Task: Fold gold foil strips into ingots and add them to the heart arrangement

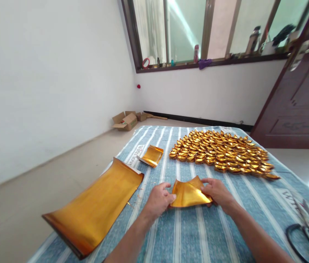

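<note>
Fingers: gold sheet [191,195] pinched at opposite edges by left hand [157,199] and right hand [217,191] | Step: bending, seemingly; balanced edge pressure called for | Sheet: thin, glossy, bowed, over striped cloth [187,235] | Outward: smaller curled foil [153,156], long curl-ended foil [96,204], shiny boat-shaped pieces [220,150] massed in rows

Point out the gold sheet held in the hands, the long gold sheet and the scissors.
Held gold sheet [189,195]: head view, middle of its upper face.
Long gold sheet [96,204]: head view, mid-surface.
Scissors [308,221]: head view, near where blades meet handles.
</note>
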`<state>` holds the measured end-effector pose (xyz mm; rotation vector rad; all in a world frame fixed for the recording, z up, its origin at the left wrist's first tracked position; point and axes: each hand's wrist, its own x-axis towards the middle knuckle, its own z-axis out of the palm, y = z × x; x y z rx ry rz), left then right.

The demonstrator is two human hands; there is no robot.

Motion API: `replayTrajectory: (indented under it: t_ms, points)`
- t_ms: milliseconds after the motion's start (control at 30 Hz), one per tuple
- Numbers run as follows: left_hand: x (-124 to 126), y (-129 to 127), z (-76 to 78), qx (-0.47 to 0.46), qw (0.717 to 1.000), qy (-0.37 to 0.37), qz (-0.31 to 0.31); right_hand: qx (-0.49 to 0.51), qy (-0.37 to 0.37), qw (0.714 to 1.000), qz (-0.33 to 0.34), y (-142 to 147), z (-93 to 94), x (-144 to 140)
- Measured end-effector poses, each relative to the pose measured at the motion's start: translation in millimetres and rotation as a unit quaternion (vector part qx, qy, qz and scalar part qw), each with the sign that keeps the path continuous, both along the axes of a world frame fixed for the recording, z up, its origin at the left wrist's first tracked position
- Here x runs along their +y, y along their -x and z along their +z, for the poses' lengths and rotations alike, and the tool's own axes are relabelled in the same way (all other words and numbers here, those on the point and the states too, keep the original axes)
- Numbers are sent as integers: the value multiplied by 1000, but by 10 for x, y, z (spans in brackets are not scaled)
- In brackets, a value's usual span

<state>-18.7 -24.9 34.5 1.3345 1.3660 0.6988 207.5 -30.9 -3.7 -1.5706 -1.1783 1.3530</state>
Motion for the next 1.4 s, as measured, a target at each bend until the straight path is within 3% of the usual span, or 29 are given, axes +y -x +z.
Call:
replayTrajectory:
  t_ms: [100,200,467,767,900,1033,1200,1400]
  points:
    - [94,20,-82,33,999,18,-14,11,3,999,48,-35,1,-21]
    - [162,-3,-125,39,998,33,-33,7,8,999,53,-69,-33,-10]
    - [182,-23,-98,-17,996,66,-63,-48,9,996,76,-216,-71,23]
    - [204,-22,-123,-49,996,69,-24,36,3,999,29,-238,-63,28]
    - [218,-51,-81,-77,997,2,18,92,-55,994,2,-235,-40,42]
    - [223,-50,-30,-71,989,-128,4,54,-156,986,-9,-242,-10,48]
    - [237,35,-147,-17,962,-255,-94,-53,-300,951,45,-314,-93,62]
    - [266,125,-295,139,919,-279,-242,-197,-336,909,152,-453,-219,61]
